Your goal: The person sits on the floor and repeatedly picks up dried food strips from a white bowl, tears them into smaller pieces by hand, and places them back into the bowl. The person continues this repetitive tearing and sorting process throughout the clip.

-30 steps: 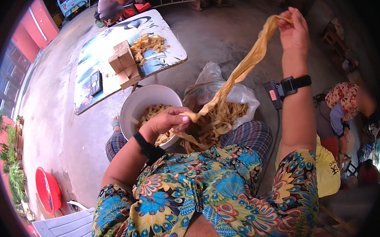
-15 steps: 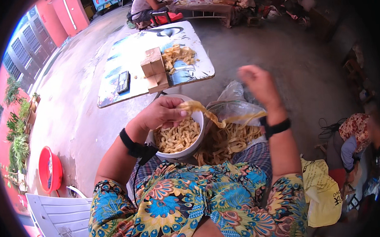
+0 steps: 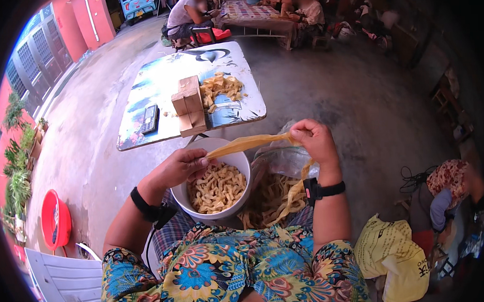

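Note:
A long, thin yellowish strip (image 3: 247,144) is stretched between my two hands, and its loose tail hangs down from the right one. My left hand (image 3: 184,165) pinches one end above the rim of a white bucket (image 3: 246,189). My right hand (image 3: 313,140) grips the strip farther along, fingers closed. Inside the bucket lie many short, knotted yellowish pieces (image 3: 216,190). To its right, a clear plastic bag (image 3: 277,163) holds a heap of long loose strips (image 3: 276,195) at my lap. The material of the strips cannot be made out for certain.
Ahead stands a low table (image 3: 158,79) with a wooden block (image 3: 188,103), a calculator-like device (image 3: 150,119) and a pile of yellowish scraps (image 3: 220,90). A red basin (image 3: 56,218) is left, a yellow sack (image 3: 392,258) right. Other people sit behind the table and at right.
My right hand has come down and closed on the strip, which is now drawn taut between both hands. My left hand has shifted slightly left and lower in the picture.

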Demonstrator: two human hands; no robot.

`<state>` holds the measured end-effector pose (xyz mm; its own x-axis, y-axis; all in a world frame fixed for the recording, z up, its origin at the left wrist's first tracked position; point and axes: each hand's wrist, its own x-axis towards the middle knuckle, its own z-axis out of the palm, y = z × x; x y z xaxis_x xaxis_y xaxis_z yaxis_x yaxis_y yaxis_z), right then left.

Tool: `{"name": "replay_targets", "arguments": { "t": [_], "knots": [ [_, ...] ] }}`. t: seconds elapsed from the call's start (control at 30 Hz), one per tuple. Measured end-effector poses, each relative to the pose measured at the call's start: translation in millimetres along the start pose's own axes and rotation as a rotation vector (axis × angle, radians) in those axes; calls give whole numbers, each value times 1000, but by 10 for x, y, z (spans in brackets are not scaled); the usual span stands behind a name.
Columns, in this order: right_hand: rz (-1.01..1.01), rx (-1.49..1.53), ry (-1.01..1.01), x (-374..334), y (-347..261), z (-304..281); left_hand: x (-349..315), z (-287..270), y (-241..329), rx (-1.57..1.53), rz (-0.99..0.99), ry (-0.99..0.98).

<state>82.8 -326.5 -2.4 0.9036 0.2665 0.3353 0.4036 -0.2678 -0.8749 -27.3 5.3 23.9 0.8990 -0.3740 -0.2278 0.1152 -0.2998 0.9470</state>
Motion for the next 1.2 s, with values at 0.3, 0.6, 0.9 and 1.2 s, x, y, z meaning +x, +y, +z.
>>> {"name": "replay_targets", "arguments": {
  "t": [0.3, 0.6, 0.9, 1.2],
  "knots": [
    [49, 471, -623, -179, -141, 935, 308, 303, 114, 298, 78, 42],
    [186, 833, -342, 13, -19, 900, 187, 497, -126, 818, 501, 236],
    [-684, 33, -96, -213, -293, 1313, 356, 273, -291, -721, 155, 86],
    [-565, 303, -284, -145, -146, 1384, 324, 148, -313, -991, 107, -101]
  ]
}}
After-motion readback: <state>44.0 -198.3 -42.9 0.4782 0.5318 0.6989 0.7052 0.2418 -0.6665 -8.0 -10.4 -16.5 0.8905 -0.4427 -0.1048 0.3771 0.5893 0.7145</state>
